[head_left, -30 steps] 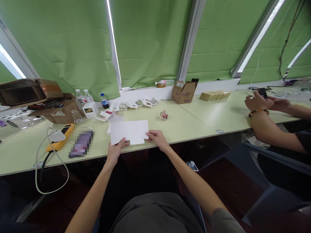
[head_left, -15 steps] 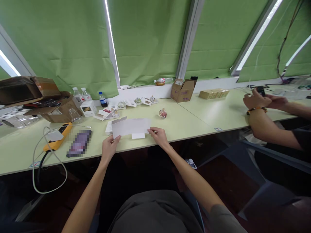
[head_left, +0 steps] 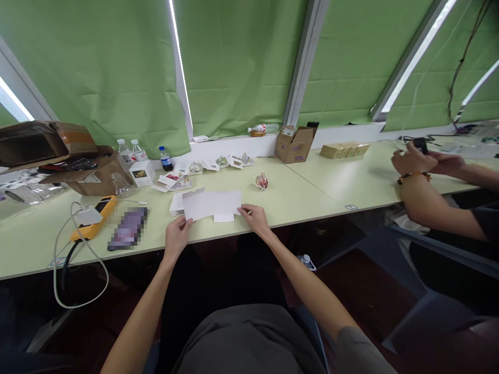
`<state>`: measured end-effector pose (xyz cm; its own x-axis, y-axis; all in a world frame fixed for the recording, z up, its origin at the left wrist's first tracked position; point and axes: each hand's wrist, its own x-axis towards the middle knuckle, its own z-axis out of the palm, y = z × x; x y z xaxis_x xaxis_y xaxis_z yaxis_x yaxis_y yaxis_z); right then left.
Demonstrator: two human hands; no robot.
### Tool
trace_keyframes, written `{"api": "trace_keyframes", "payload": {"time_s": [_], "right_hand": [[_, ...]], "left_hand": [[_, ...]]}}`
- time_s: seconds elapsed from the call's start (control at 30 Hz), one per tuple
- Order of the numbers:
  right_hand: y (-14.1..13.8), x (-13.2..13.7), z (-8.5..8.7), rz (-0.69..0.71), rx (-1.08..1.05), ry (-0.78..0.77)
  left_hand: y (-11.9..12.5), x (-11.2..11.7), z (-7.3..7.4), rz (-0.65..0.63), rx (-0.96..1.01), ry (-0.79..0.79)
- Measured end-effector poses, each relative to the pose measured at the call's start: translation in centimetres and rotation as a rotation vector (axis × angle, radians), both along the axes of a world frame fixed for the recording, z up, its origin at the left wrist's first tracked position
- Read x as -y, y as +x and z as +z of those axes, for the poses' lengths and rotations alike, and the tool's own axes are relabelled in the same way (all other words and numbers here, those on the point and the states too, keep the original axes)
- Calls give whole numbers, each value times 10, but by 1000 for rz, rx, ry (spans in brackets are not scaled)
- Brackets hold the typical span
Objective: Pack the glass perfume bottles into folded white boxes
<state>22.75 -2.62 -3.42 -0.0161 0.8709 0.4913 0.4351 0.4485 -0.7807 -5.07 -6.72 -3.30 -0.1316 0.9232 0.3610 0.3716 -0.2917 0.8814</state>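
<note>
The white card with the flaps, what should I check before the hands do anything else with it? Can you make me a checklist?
1. Left hand has a grip: ok, it pinches the near left corner of the white card.
2. Right hand has a grip: ok, it pinches the card's right edge.
3. Round glass bottle out of the way: ok, it sits apart from the card and both hands.
4. Small white box in full view: not ok, the card's left side covers part of it.
5. Card lifted right off the table: cannot tell from this angle.
</note>
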Motion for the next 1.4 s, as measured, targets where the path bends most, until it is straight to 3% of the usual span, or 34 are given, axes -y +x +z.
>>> {"api": "trace_keyframes", "payload": {"time_s": [0.27,0.53,0.87,1.4], "right_hand": [[-1,2,2,-32,70,2],[-3,10,11,-43,128,5],[-2,8,9,-46,142,0],[0,4,2,-53,187,27]], "left_hand": [[-3,-3,-5,53,-131,-11],[-2,0,-1,63,-171,-12],[-7,-7,-10,76,-310,-8],[-8,-8,-9,80,-393,36]]}}
